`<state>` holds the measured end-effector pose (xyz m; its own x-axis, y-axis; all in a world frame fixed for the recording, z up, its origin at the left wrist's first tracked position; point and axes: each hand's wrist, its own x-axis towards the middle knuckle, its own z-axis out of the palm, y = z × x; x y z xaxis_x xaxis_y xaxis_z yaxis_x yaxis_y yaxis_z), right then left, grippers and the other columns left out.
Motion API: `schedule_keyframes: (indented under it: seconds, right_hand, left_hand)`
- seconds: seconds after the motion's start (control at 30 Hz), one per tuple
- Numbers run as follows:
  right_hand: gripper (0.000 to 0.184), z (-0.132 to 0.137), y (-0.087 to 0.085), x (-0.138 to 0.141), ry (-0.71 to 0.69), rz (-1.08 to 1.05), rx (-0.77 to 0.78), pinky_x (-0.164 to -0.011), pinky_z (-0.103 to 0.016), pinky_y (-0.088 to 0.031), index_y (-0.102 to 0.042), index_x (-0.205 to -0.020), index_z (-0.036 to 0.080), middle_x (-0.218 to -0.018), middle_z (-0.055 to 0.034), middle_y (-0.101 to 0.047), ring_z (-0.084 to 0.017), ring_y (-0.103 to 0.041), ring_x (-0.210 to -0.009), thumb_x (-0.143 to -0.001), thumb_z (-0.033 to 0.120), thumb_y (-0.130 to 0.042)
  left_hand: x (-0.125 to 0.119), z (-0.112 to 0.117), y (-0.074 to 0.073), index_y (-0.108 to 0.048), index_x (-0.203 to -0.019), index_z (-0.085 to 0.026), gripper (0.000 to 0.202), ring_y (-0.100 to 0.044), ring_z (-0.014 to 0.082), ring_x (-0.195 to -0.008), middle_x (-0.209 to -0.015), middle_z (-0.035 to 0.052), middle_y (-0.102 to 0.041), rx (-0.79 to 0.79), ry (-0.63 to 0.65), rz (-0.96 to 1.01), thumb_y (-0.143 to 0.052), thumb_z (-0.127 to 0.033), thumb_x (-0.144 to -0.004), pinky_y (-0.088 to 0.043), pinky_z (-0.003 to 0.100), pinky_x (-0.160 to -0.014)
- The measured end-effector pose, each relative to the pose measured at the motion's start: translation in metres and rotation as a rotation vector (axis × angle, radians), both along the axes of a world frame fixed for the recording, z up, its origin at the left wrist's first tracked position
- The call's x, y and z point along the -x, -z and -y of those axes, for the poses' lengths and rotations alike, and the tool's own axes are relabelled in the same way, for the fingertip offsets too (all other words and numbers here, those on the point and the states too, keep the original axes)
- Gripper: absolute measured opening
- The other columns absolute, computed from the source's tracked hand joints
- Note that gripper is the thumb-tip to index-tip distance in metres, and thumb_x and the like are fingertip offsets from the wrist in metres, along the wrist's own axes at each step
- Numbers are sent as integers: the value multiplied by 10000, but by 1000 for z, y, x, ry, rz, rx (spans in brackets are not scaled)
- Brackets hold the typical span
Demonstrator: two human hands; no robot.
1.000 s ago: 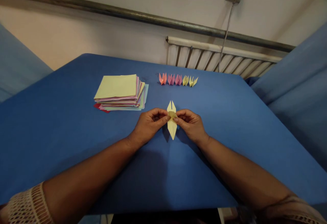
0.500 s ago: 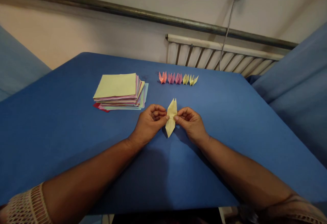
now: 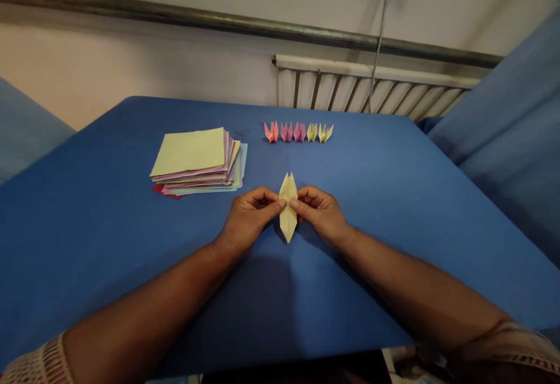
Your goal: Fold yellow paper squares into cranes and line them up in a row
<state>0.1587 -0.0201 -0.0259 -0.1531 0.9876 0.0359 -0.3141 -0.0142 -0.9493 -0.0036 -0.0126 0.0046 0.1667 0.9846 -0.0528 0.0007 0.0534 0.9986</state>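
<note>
A pale yellow folded paper shape [image 3: 288,209], long and pointed at both ends, lies on the blue table [image 3: 394,197] in front of me. My left hand [image 3: 249,217] pinches its left side with thumb and forefinger. From the other side, my right hand [image 3: 321,215] pinches its right edge the same way. Both hands rest on the table top with the remaining fingers curled.
A stack of coloured square paper sheets [image 3: 196,159] with a yellow sheet on top lies to the left. A row of small folded paper figures [image 3: 298,132], pink and yellow, stands beyond my hands. A metal railing [image 3: 371,89] and wall lie behind the table.
The paper shape was tilted and lifted a little half a second ago; it now lies straight and narrower between my fingers. My hands shifted slightly left.
</note>
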Motion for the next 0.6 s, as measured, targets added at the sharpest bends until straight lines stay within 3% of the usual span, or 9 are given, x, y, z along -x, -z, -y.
schedule_keyframes:
  seconds: [0.23, 0.6]
  right_hand:
    - [292, 4, -4, -2, -20, -78, 51, -570, -262, -406, -599, -609, 210, -573, 41, -596, -98, -495, -539, -707, 413, -786]
    - [306, 5, -7, -2, 10, -40, 39, -547, -252, -407, -598, -590, 207, -553, 47, -585, -94, -487, -520, -682, 423, -796]
  left_hand:
    - [-1, 0, 6, -646, -705, -176, 215, -602, 134, -657, -681, -13, -648, 94, 103, 77, -775, -347, -706, -483, 278, -684]
    - [-4, 0, 6, -645, -784, -168, 256, -578, 106, -654, -699, -21, -632, 106, 95, 150, -749, -401, -764, -466, 242, -668]
